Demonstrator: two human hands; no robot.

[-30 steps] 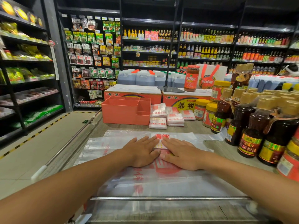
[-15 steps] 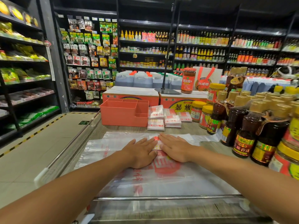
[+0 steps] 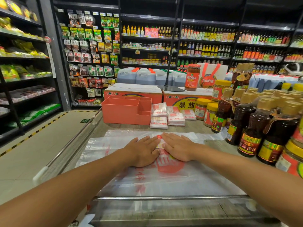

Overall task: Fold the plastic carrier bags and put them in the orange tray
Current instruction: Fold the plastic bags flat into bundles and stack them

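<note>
A clear plastic carrier bag [image 3: 164, 179] with red print lies spread flat on the grey counter in front of me. My left hand [image 3: 142, 151] and my right hand [image 3: 178, 147] press flat on a small folded bag [image 3: 158, 141] that lies on top of it, fingers straight and almost touching. The orange tray [image 3: 119, 112] with several compartments stands further back, left of centre. Several folded bags [image 3: 167, 114] lie stacked just to the right of the tray.
Dark sauce bottles [image 3: 250, 128] and yellow-lidded jars [image 3: 205, 110] crowd the right side of the counter. Orange cartons [image 3: 180, 99] stand behind the tray. A metal rail [image 3: 164, 198] runs along the counter's near edge. The shop aisle floor lies to the left.
Both hands stay pressed on the folded bag in the same spot. Only the camera view has shifted slightly.
</note>
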